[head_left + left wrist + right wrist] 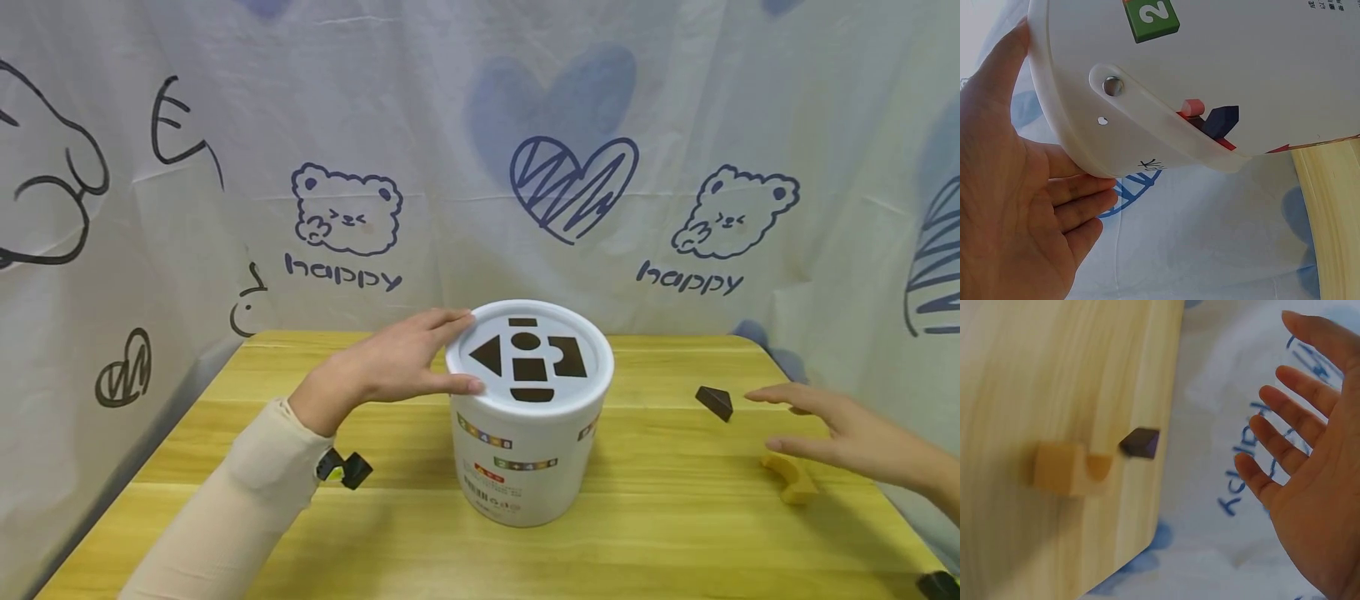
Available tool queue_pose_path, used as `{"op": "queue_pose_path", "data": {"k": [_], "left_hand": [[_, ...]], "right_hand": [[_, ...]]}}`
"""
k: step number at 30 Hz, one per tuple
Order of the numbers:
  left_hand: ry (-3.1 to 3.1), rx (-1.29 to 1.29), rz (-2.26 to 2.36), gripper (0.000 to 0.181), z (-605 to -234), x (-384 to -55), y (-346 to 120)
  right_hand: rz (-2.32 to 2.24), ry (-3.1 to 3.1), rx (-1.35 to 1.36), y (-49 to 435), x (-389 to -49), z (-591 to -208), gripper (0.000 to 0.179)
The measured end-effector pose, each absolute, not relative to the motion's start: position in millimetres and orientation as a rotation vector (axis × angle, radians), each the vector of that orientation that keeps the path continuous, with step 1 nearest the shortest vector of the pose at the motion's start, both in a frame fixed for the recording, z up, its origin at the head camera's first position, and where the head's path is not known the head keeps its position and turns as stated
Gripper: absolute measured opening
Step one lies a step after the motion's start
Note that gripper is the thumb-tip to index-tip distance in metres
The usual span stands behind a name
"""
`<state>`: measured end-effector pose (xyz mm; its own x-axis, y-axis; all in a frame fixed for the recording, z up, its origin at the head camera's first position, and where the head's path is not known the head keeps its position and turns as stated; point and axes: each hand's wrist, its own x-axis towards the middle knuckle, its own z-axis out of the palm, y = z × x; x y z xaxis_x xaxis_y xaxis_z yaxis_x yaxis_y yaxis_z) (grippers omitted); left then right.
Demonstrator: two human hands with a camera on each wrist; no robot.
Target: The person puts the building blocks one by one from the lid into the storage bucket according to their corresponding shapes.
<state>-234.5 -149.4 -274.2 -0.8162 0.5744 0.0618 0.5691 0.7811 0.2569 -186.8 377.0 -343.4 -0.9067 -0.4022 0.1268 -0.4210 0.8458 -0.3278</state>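
A white bucket (525, 467) stands upright on the table, its lid (491, 396) cut with several shaped holes. My left hand (390, 358) rests against the left of the lid's rim, thumb on the near side and fingers on the far side. The left wrist view shows this hand (1029, 181) with extended fingers along the rim, beside the bucket's white handle (1160, 125). Over the right of the table hovers my right hand (847, 425), fingers spread and holding nothing. Below it lies a yellow block (801, 486) with a curved notch. A dark wedge-shaped block (715, 402) lies beyond its fingertips.
The wooden table (660, 533) ends at a back edge close behind the bucket. A pale curtain (450, 125) with bear and heart drawings hangs behind and along the sides.
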Motion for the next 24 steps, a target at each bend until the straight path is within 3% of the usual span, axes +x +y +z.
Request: {"op": "queue_pose_path", "data": {"k": [15, 24], "left_hand": [[2.954, 0.941, 0.387, 0.108, -273.3, -234.0, -149.1], [2.953, 0.941, 0.391, 0.106, -273.6, -233.8, -148.9]], "right_hand": [[0.639, -3.083, 0.624, 415.7, -184.8, -392.6, 0.084], [0.450, -3.056, 0.651, 424.7, -183.7, -412.3, 0.086]]}}
